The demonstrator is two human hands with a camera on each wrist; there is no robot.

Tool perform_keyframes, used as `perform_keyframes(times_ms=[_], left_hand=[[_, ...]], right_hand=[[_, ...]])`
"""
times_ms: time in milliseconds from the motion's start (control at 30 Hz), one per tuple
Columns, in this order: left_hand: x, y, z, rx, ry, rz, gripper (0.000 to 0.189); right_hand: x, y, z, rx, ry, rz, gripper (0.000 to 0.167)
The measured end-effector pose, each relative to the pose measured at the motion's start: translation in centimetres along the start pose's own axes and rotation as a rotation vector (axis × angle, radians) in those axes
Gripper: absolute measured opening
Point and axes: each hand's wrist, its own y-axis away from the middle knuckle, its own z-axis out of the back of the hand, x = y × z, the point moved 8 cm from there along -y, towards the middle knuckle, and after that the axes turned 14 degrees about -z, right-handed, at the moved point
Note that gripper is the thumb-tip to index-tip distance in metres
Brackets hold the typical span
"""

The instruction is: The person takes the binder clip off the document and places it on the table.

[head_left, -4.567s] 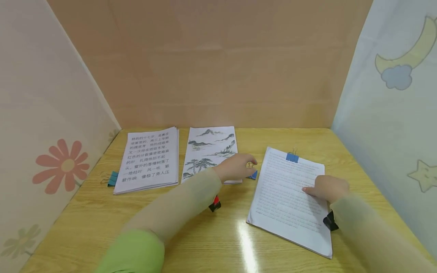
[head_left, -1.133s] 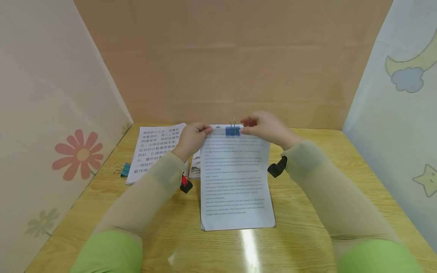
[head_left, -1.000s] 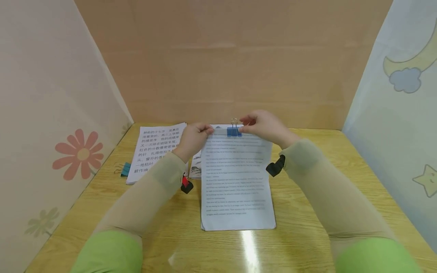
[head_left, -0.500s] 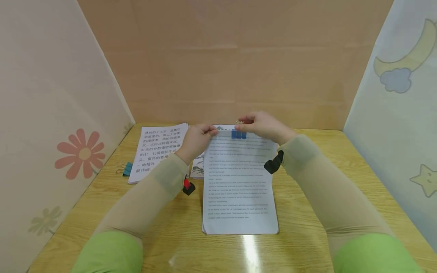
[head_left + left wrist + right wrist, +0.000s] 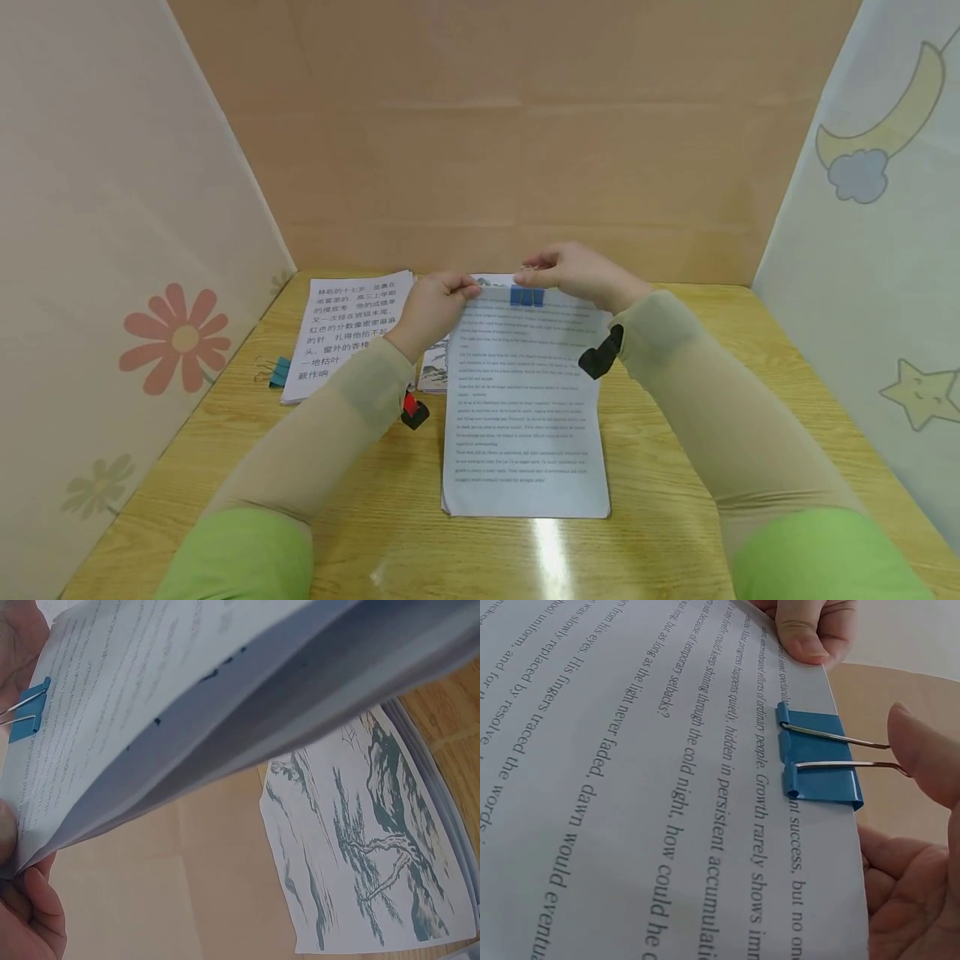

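Observation:
A stack of printed English pages (image 5: 525, 400) is raised at its top edge, over the middle of the table. My left hand (image 5: 435, 307) pinches the stack's top left corner between thumb and fingers. On the top edge sits a blue binder clip (image 5: 527, 296), its jaws biting the paper. My right hand (image 5: 581, 275) holds the clip's wire handles; in the right wrist view the thumb (image 5: 926, 754) presses on the handle ends (image 5: 889, 765), with the other fingers behind the sheets. The left wrist view shows the lower pages sagging apart from the top ones.
Partly hidden behind the raised pages lies a stack with an ink landscape (image 5: 375, 847). Left of it is a stack of Chinese text (image 5: 348, 317), a teal binder clip (image 5: 279, 372) at its left edge. Patterned side walls and a brown back wall enclose the wooden table (image 5: 660, 500).
The pages, flat at the right 4.6 seconds ago, are now raised in the middle. Within the last second, my right fingers went from the clip's side to its handles, and the stack shifted slightly right.

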Motion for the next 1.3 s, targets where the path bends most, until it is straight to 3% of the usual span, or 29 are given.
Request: perform_keyframes(times_ms=[300, 700, 967, 1300], left_hand=[[-0.14, 0.16, -0.15, -0.010, 0.029, -0.007, 0.014], [-0.23, 0.25, -0.28, 0.003, 0.034, -0.012, 0.015], [-0.86, 0.30, 0.06, -0.004, -0.020, -0.055, 0.017], [-0.87, 0.32, 0.07, -0.003, -0.045, -0.070, 0.017]], right_hand=[[-0.26, -0.12, -0.14, 0.000, -0.021, -0.018, 0.045], [-0.37, 0.12, -0.28, -0.022, -0.036, -0.010, 0.042], [-0.48, 0.13, -0.27, -0.047, -0.019, -0.019, 0.043], [-0.26, 0.29, 0.08, -0.087, -0.078, 0.006, 0.035]])
